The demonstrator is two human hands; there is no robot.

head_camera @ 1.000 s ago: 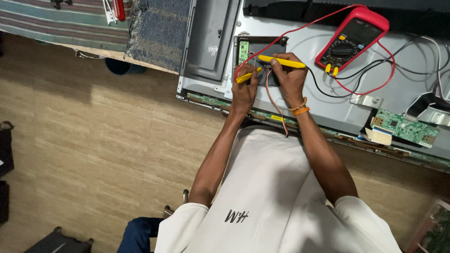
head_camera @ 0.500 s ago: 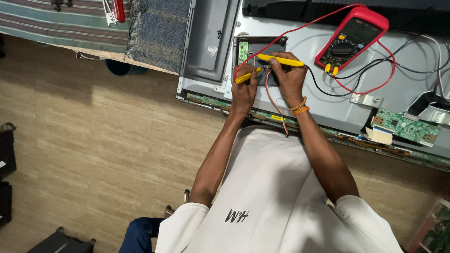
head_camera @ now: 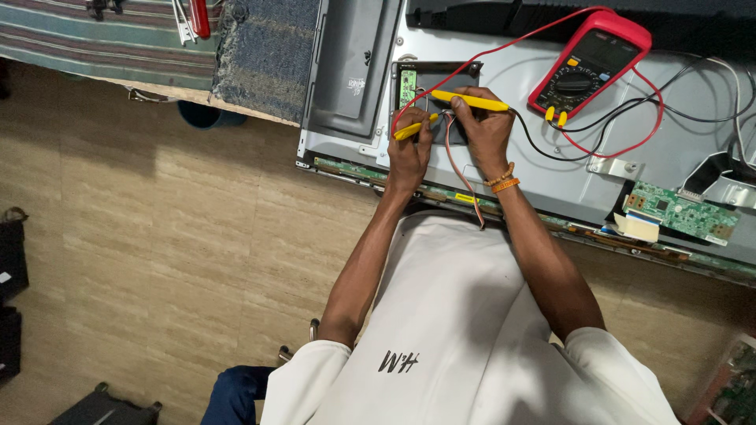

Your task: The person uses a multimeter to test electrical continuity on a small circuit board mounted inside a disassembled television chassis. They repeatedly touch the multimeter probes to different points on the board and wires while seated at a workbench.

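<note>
Head view: opened flat-panel TV back (head_camera: 551,149) lies face-down on a bench, grey metal chassis exposed, long near edge running diagonally from mid-left down to lower right. Beige wood-look floor (head_camera: 157,260) takes up the left and bottom; striped cloth (head_camera: 87,39) and a blue woven mat (head_camera: 264,51) cover the bench's upper-left part.

Room to move: floor to the left is open apart from dark cases at the left edge and bottom. On the chassis, red multimeter (head_camera: 589,67) sits upper right, its red and black leads looping across the panel. Green circuit board (head_camera: 681,212) lies right, near the chassis edge, well apart from the hands.

Hands: both arms reach forward over the near edge, hands close together at a small dark recess holding a small green board (head_camera: 407,85). Left hand (head_camera: 409,153) is clamped on a yellow probe (head_camera: 411,130), tip pointing right. Right hand (head_camera: 484,134) grips a second yellow probe (head_camera: 472,101), lying nearly level above the knuckles. Bead bracelet (head_camera: 502,181) on the right wrist. Probe contact points are hidden by the fingers.
</note>
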